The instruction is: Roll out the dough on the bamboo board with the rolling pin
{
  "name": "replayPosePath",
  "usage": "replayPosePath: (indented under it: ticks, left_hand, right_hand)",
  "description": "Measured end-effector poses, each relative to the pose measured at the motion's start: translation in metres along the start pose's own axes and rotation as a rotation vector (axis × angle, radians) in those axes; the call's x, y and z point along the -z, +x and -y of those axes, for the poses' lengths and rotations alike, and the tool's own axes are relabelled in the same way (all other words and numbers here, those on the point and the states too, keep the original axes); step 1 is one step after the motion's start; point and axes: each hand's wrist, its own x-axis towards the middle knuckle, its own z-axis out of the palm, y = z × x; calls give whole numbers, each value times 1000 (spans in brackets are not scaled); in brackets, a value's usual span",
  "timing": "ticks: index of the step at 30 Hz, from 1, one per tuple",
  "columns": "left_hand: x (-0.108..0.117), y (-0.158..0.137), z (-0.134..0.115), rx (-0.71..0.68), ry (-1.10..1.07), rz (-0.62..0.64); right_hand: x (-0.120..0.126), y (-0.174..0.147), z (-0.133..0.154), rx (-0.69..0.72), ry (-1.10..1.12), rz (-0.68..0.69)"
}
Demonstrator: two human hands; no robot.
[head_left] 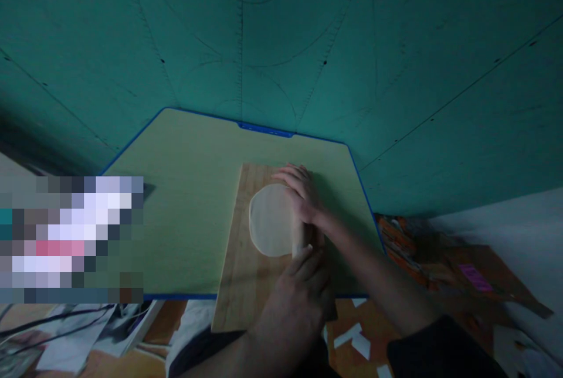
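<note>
A flat, round sheet of pale dough point(270, 221) lies on a wooden board point(237, 272). Along its right side runs a light wooden rolling pin point(299, 238), partly hidden by my hands. My left hand point(303, 287) is closed around the near end of the pin. At the far end, my right hand point(302, 193) rests over the pin, its fingers reaching left just past the dough's far edge. The tip of the pin under the right hand is hidden.
The board lies on a pale green tabletop point(189, 202) with a blue rim, its near end overhanging the front edge. A green wall point(281, 32) with drawn lines stands behind. A blurred-out object point(88, 231) sits at left. Cardboard point(492, 272) and paper scraps point(360, 344) lie below.
</note>
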Motion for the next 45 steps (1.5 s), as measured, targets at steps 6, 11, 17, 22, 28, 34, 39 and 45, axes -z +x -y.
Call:
replayPosePath:
  ticks: [6,11,17,22,28,34,39,45]
  left_hand:
    - [22,-51,17,73,122,15]
    - [18,-41,12,54,142,29]
    - [-3,8,-8,-111,76,67]
    - [2,-7,-2,-71,81,29]
    - [30,-68,19,52,139,25]
    - [22,-44,10,8,124,76]
    - [1,-1,-4,-57,108,29]
    - [8,-32,6,-19,122,27]
  right_hand:
    - [-23,41,54,-38,-81,44]
    - [-21,32,41,5,-128,65]
    - [6,-7,-20,3,-50,159]
    - [2,0,-7,30,-65,155]
    - [-29,40,59,15,-130,82]
    - [-17,27,38,2,-147,171]
    - [10,-3,-7,-155,-35,219]
    - [0,6,22,-173,-80,215]
